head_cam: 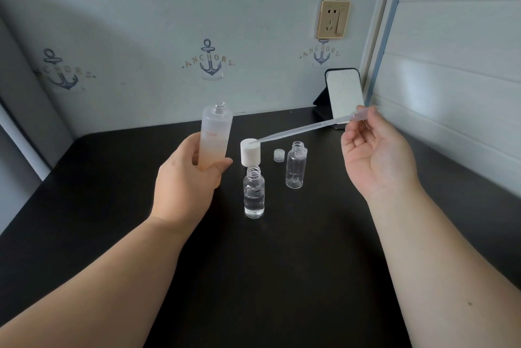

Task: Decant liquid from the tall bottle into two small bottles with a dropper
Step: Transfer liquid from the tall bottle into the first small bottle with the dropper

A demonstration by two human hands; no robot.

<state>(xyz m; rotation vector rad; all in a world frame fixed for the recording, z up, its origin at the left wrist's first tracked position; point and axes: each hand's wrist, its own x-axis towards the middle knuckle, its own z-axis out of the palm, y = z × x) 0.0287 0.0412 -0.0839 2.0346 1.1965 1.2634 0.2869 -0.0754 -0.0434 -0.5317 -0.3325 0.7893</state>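
Observation:
My left hand (187, 170) grips the lower part of the tall frosted bottle (215, 129), which is uncapped and upright above the black table. My right hand (375, 156) pinches the bulb end of a clear plastic dropper (304, 127); its thin tip points left and ends over the tall bottle's white cap (249, 153), which stands on the table. In front of the cap stands a small clear bottle (253, 192), open and about a third full of clear liquid. A second small clear bottle (296, 165) stands open and looks empty to the right.
A small clear screw cap (279, 155) lies between the white cap and the empty bottle. A phone (342, 93) leans on a stand at the back right corner. The black table (267, 277) meets walls behind and on the right.

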